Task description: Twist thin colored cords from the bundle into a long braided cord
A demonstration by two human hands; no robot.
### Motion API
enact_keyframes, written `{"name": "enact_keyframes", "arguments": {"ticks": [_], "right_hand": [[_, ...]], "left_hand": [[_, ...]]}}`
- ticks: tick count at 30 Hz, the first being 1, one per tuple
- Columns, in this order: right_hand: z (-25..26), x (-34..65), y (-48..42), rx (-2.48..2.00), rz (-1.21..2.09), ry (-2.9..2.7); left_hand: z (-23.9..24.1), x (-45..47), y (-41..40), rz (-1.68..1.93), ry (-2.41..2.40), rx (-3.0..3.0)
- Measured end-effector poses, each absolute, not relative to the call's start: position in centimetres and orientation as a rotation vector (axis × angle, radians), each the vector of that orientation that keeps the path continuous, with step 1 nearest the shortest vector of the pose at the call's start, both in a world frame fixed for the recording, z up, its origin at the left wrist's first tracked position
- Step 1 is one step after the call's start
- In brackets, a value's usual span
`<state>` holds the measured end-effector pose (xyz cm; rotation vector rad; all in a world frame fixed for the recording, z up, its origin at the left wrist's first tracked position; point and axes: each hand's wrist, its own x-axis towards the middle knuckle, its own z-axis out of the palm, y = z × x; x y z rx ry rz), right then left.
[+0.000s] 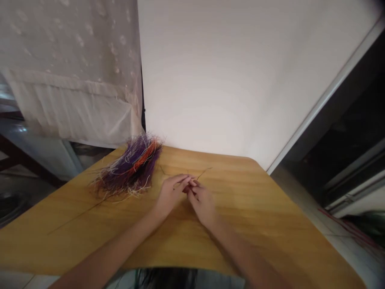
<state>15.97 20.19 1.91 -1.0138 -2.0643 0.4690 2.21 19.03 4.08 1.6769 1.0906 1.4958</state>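
Note:
Above the middle of the wooden table, my left hand (173,192) and my right hand (202,200) meet at the fingertips. Both are closed in a pinch around thin dark strands of fibre (205,172). Ends of the strands stick out beyond my fingers, to the upper left and upper right. The part between the fingertips is hidden by them. Left of my hands lies a large loose bundle of fibre strands (129,166), mostly purple, with an orange streak and pale whitish strands.
The yellow-brown wooden table (255,200) stands against a white wall (210,80). One single strand (81,210) lies on its left side. A pale patterned curtain (75,60) hangs behind the bundle. At the right is a dark doorway (339,148) with tiled floor.

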Motion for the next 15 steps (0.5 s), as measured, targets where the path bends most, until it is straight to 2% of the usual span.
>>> {"name": "enact_keyframes", "arguments": {"ticks": [4, 11, 15], "right_hand": [[2.4, 19.1, 19.2, -0.854, 0.539, -2.157], [2.3, 21.2, 17.8, -0.902, 0.522, -1.988], [2.4, 21.9, 16.3, -1.041, 0.412, -1.920]], "left_hand": [[3.4, 1.4, 18.3, 1.486, 1.214, 1.430], [1.8, 2.6, 16.3, 0.929, 0.924, 1.232], [1.1, 2.1, 15.5, 0.982, 1.002, 1.113]]}}
